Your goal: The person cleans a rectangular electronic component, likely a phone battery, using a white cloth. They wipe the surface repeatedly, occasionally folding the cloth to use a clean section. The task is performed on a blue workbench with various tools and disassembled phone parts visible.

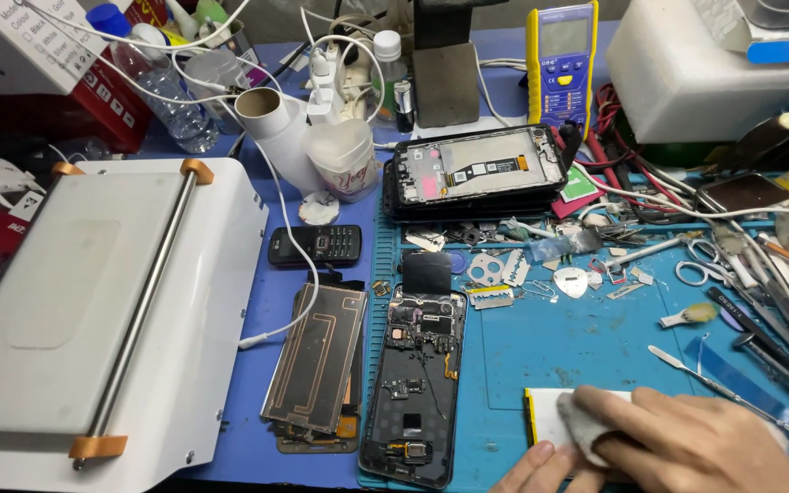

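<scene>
Right hand (687,438) pressing a grey cloth (584,422) onto a flat white battery (548,415) at the blue tabletop (541,347) edge, left hand (531,467) fingertips open, steadying it beside an opened phone (415,383).

1. Illumination is bright and even across the bench, from overhead.
2. Shadows are short and soft; the darkest lies under the white machine (93,301) at the lower left edge.
3. Mild glare shows on the machine's steel rod (143,301) and on the white box (687,73) at top right.
4. The centre is sharp; the opened phone (415,383) shows fine detail.
5. The hand (687,443) and cloth (586,424) are slightly motion-blurred.
6. Edges bow outward, as with a wide lens.
</scene>
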